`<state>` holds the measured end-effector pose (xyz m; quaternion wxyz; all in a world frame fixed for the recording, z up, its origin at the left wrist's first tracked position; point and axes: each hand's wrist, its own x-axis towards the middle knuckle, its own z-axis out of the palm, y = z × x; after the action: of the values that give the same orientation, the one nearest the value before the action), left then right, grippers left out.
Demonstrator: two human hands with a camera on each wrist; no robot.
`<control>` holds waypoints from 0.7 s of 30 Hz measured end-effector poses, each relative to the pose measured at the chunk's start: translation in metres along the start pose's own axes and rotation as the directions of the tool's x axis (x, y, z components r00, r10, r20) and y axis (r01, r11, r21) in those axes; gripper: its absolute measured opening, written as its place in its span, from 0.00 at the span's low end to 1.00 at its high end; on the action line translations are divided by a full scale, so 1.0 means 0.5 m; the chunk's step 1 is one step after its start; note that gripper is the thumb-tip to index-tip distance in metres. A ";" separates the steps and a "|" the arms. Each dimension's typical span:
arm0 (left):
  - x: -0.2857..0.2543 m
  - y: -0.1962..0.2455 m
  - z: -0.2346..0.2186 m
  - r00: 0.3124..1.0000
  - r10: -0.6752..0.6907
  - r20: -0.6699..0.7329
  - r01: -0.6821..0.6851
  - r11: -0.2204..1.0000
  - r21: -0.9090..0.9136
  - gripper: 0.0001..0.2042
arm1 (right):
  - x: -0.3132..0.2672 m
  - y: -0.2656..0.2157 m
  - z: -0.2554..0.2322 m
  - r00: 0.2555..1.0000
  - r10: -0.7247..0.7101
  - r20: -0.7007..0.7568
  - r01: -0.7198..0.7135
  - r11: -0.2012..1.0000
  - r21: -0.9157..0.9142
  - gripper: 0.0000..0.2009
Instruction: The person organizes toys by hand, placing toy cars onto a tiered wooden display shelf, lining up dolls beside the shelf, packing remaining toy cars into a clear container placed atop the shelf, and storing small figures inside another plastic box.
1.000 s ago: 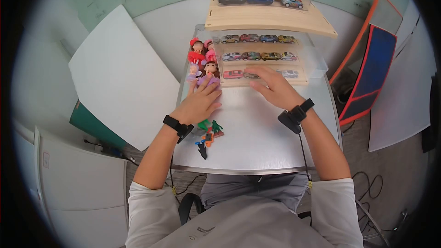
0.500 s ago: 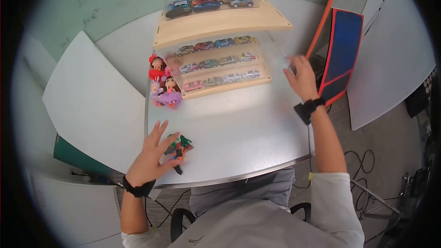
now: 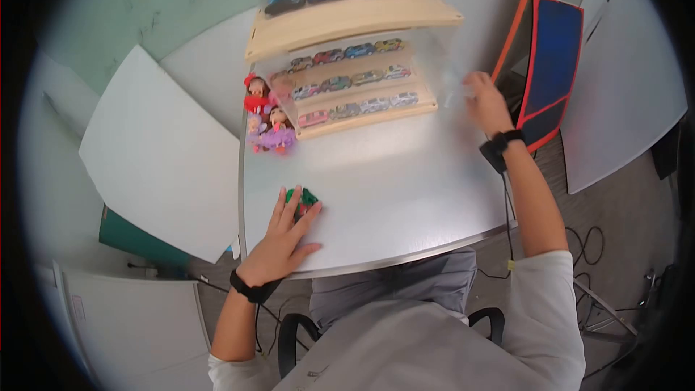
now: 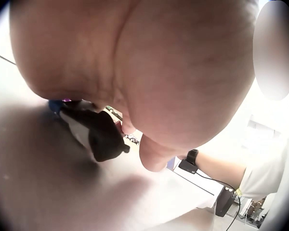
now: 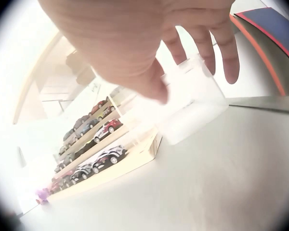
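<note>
My left hand (image 3: 282, 246) lies over a small heap of toys near the table's front left, its fingers extended across them. Green toy pieces (image 3: 304, 199) show past the fingertips. Below the palm in the left wrist view is a black-and-white toy figure (image 4: 98, 134) with a blue part (image 4: 54, 107) at its far end; the hand hides the other toys. At the table's right side, my right hand (image 3: 489, 105) reaches to a translucent plastic box (image 5: 197, 106). Its fingers point down at the far side of the box rim, with the thumb at the near side.
A wooden display case (image 3: 376, 124) with clear covers holds rows of toy cars (image 3: 337, 83) at the back. Several small dolls (image 3: 274, 119) stand against its left side. An orange-edged blue panel (image 3: 554, 65) rises right of the table (image 3: 391, 203), and a white board (image 3: 159, 152) stands left.
My left hand has moved from the dolls down to the small toys at the front left. The right hand has moved from the front row of cars rightward to the translucent box. The head view has shifted.
</note>
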<state>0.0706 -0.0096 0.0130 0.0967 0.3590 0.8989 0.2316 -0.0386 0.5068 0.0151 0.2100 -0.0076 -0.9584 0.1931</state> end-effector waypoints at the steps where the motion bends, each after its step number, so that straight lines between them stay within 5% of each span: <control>1: 0.007 0.003 0.001 1.000 0.001 -0.007 -0.001 1.000 0.011 0.36 | -0.024 0.014 -0.008 1.000 0.005 -0.010 -0.005 0.999 0.039 0.18; 4: 0.028 0.005 0.008 1.000 0.010 -0.016 -0.009 0.995 0.097 0.35 | -0.076 -0.011 -0.041 1.000 -0.015 0.023 0.013 0.995 0.097 0.24; 6: 0.042 -0.004 0.018 0.999 0.014 -0.035 -0.010 0.994 0.113 0.35 | -0.078 -0.028 -0.048 0.986 -0.158 -0.046 0.155 0.986 -0.064 0.36; 7: 0.047 -0.005 0.020 0.999 0.028 -0.031 -0.023 0.989 0.146 0.35 | -0.063 -0.028 -0.056 0.990 -0.098 0.104 0.101 0.995 -0.020 0.45; 11: 0.048 -0.001 0.016 0.999 0.040 0.000 -0.039 0.987 0.156 0.35 | 0.006 -0.055 -0.025 0.989 -0.104 0.107 0.121 0.978 -0.168 0.47; 14: 0.025 0.024 -0.016 0.999 0.002 0.049 -0.008 0.993 0.121 0.38 | 0.048 -0.058 0.000 0.953 0.118 0.278 -0.039 0.961 -0.274 0.46; 16: -0.004 0.034 -0.037 0.999 -0.049 0.024 0.047 0.996 0.071 0.40 | 0.042 -0.031 0.014 0.961 0.109 0.252 -0.056 0.976 -0.209 0.42; 18: -0.035 0.017 -0.031 0.998 -0.066 0.013 0.066 0.997 -0.045 0.40 | 0.028 0.042 0.049 0.981 -0.115 0.155 0.138 0.980 -0.147 0.37; 21: -0.062 0.015 -0.019 0.995 -0.093 0.023 0.096 0.976 -0.195 0.39 | -0.100 -0.040 -0.013 0.981 -0.087 0.173 0.117 0.979 -0.168 0.36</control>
<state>0.0943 -0.0293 0.0253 0.1485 0.3061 0.8873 0.3115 0.0111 0.4859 0.0079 0.1381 0.0391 -0.9850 0.0958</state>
